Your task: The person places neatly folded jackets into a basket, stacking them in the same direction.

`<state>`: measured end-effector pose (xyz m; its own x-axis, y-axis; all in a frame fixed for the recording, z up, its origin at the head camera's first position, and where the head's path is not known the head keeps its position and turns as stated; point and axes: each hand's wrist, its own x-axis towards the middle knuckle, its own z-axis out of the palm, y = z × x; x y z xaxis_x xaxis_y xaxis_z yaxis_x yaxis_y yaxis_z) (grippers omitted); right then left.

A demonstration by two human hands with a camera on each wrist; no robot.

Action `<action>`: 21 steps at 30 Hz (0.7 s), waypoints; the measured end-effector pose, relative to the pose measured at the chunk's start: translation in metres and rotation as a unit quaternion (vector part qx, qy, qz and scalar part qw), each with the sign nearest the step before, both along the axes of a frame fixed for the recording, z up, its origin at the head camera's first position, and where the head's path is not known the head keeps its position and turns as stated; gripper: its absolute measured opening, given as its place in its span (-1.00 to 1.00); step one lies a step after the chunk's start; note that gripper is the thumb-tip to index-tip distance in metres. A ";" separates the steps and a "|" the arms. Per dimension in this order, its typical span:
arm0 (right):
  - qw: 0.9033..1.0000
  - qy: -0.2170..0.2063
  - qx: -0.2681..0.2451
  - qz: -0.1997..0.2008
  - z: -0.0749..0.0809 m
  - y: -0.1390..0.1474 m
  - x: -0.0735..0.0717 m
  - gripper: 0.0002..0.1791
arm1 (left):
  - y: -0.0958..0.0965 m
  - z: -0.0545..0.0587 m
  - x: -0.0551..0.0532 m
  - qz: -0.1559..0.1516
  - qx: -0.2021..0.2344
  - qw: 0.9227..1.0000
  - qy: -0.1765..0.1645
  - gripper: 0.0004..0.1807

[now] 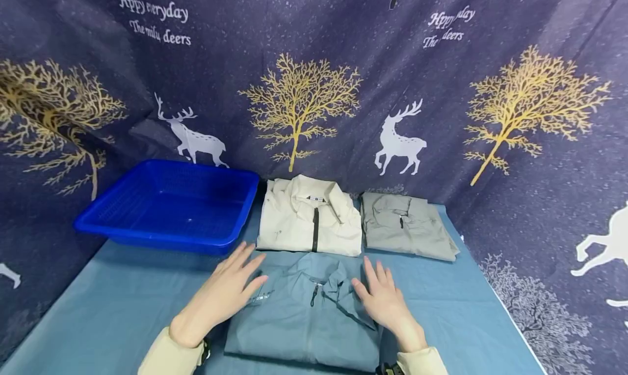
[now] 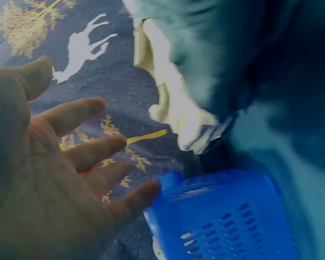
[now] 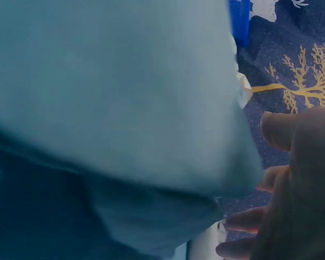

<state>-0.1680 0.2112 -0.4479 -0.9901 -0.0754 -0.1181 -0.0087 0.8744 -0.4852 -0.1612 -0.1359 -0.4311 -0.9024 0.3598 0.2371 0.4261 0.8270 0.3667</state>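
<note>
A folded blue-teal jacket (image 1: pixel 304 315) lies at the front of the table, its collar and short zip facing up and away from me. My left hand (image 1: pixel 223 290) is over its upper left side, fingers spread and straight, with nothing held. On the opposite side my right hand (image 1: pixel 385 301) is at the jacket's right shoulder, fingers extended. In the left wrist view the left hand (image 2: pixel 70 168) shows an unfilled palm. The jacket's folded layers (image 3: pixel 124 108) fill much of the right wrist view, beside the right hand's fingers (image 3: pixel 279 130).
Behind the jacket lies a folded cream jacket (image 1: pixel 287 228) with a dark zip. A folded grey jacket (image 1: pixel 417 233) sits right of it. At the back left stands a blue plastic basket (image 1: pixel 171 240) with perforated sides. A patterned dark curtain (image 1: pixel 333 31) hangs behind the blue-covered table (image 1: pixel 147 293).
</note>
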 end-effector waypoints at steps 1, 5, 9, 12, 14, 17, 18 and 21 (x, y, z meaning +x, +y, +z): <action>1.000 -0.006 -0.003 -0.001 -0.001 0.000 0.001 -0.23 | 0.001 -0.001 0.000 -0.004 -0.001 1.000 -0.012 -0.41; 1.000 -0.025 -0.018 -0.002 -0.006 0.001 0.004 -0.22 | 0.002 -0.006 -0.001 -0.017 0.006 0.998 -0.066 -0.44; 1.000 -0.025 -0.012 -0.006 -0.014 0.003 0.007 -0.21 | -0.001 -0.015 -0.002 -0.004 0.017 0.995 -0.103 -0.42; 1.000 -0.021 -0.008 -0.013 -0.020 0.004 0.011 -0.20 | -0.004 -0.026 -0.003 0.013 0.018 0.991 -0.131 -0.37; 1.000 -0.019 -0.006 -0.017 -0.023 0.003 0.013 -0.19 | -0.006 -0.034 -0.004 0.025 0.012 0.987 -0.156 -0.31; 1.000 -0.013 -0.004 -0.018 -0.025 -0.001 0.015 -0.18 | -0.006 -0.042 -0.006 0.036 0.000 0.981 -0.191 -0.23; 1.000 -0.013 -0.004 -0.018 -0.026 -0.003 0.016 -0.18 | -0.006 -0.044 -0.006 0.038 -0.005 0.979 -0.198 -0.21; 1.000 -0.009 -0.015 -0.008 -0.025 -0.008 0.018 -0.17 | -0.003 -0.045 -0.006 0.037 -0.014 0.977 -0.209 -0.19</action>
